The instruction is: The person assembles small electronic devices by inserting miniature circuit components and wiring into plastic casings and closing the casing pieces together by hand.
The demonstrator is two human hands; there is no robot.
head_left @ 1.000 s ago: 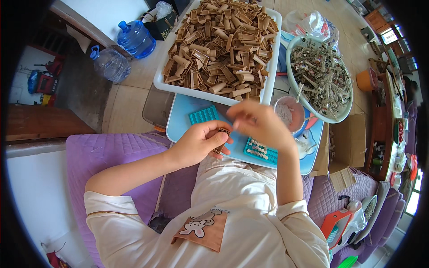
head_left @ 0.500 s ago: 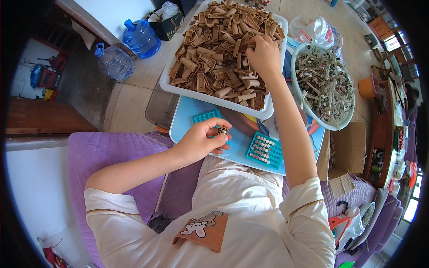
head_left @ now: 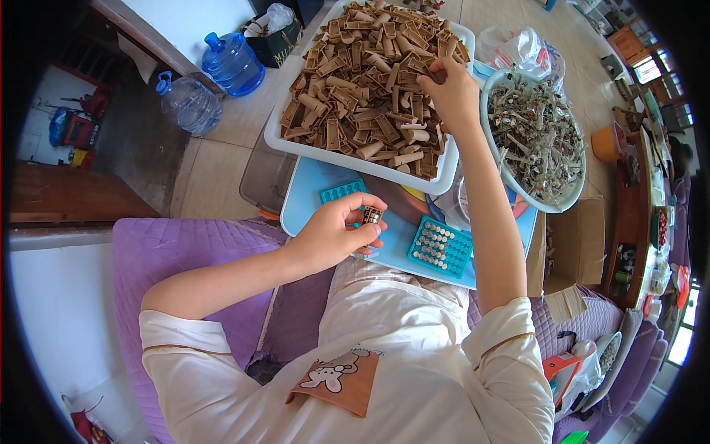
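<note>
Nearest the lap, on the light blue tabletop (head_left: 302, 200): one teal tray (head_left: 462, 250) partly filled with pale discs (head_left: 436, 240); discs too small for a firm count, cells on its right side without any. Beside it to the left, above the tabletop, the left hand (head_left: 336, 228) pinches a small brown part (head_left: 372, 214) between thumb and fingers; count in this hand, one, its face patterned with light and dark segments, detail too fine to read. A second teal tray (head_left: 342, 189) lies just beyond, partly hidden by that hand; teal trays total two. One clear round container (head_left: 460, 207) shows in part behind the right forearm. Farther out, one white tub (head_left: 355, 164) is heaped with brown pieces (head_left: 355, 96), some trough-shaped, overlapping and far too many to count. The right hand (head_left: 457, 92) is over the heap's right side, fingers bent, thumb and fingertips at the pieces; cannot tell whether a piece is pinched. Step in hand, as judged: selecting one piece from the heap while the left holds its part ready. Next move would call for a fingertip grip on a single piece, lifted free of its neighbours. Right of the tub: one pale green basin (head_left: 542, 206) of grey shredded-looking material (head_left: 532, 133). Far left, water jugs, two: one blue (head_left: 233, 66), one clear (head_left: 188, 105).
</note>
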